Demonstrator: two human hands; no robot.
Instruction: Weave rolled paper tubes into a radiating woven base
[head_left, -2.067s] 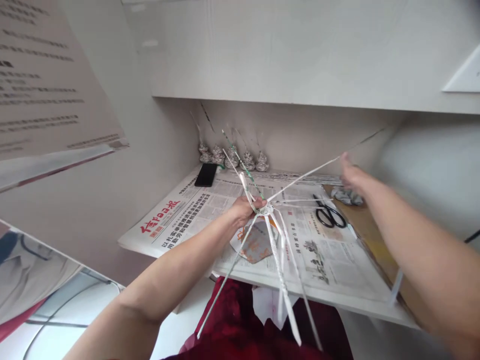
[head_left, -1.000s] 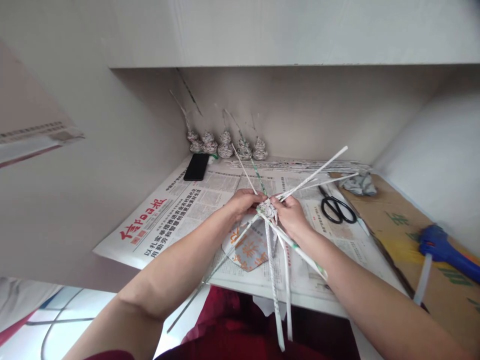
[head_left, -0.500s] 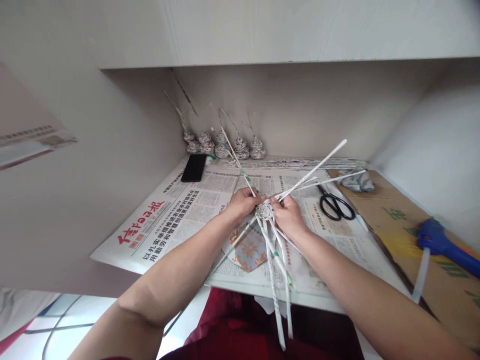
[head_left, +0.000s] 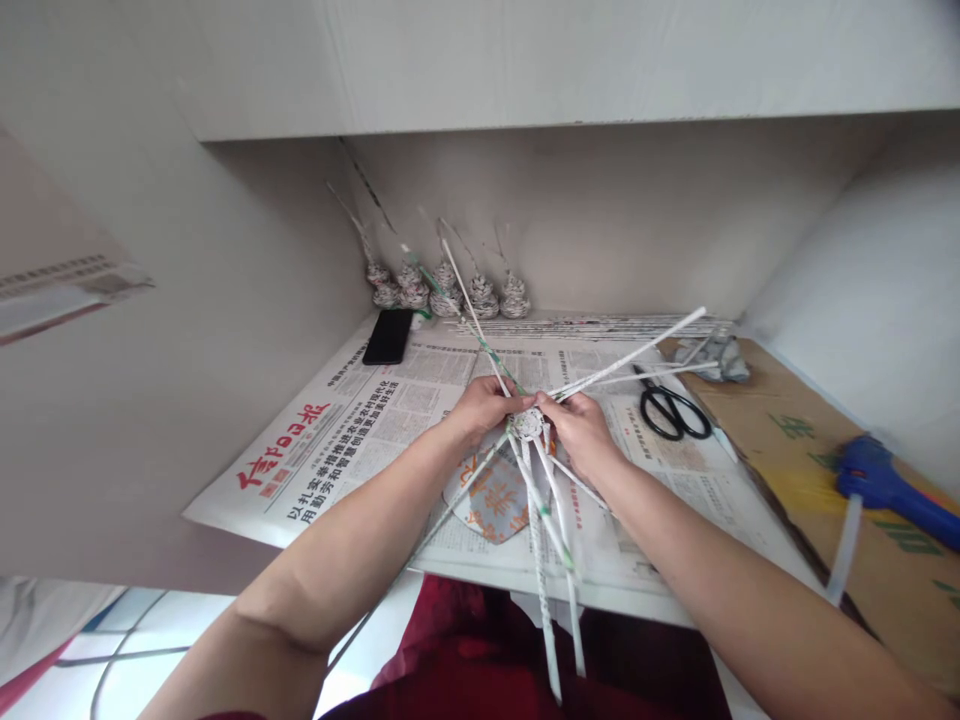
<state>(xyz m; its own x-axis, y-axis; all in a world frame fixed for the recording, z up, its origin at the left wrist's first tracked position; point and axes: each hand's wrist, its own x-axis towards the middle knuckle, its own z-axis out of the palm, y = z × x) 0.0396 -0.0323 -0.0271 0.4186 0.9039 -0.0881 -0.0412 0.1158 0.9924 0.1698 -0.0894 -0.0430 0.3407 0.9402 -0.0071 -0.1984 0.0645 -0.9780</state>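
A small round piece woven from rolled newspaper strips (head_left: 528, 425) is held up above the table between my two hands. Long paper strips fan out from it, some toward the back wall and several hanging over the table's front edge. My left hand (head_left: 486, 408) pinches its left upper rim, thumb on top. On the opposite side, my right hand (head_left: 579, 428) is closed on the rim and on the base of the strips pointing right. The fingertips of both hands nearly meet. Under the weave lies a grey piece with orange lettering (head_left: 493, 505).
Newspaper (head_left: 330, 440) covers the table. Several woven gourd shapes (head_left: 514, 297) line the back wall, beside a bundle of paper sticks (head_left: 592, 327). A black phone (head_left: 388, 337) lies at left. Black scissors (head_left: 673, 412), cardboard (head_left: 787, 440), a crumpled grey cloth (head_left: 720, 358) and a blue glue gun (head_left: 874, 475) lie at right.
My hands have drawn slightly closer together on the weave. The strips pointing right have dipped lower, and a green-marked strip at the back has swung left.
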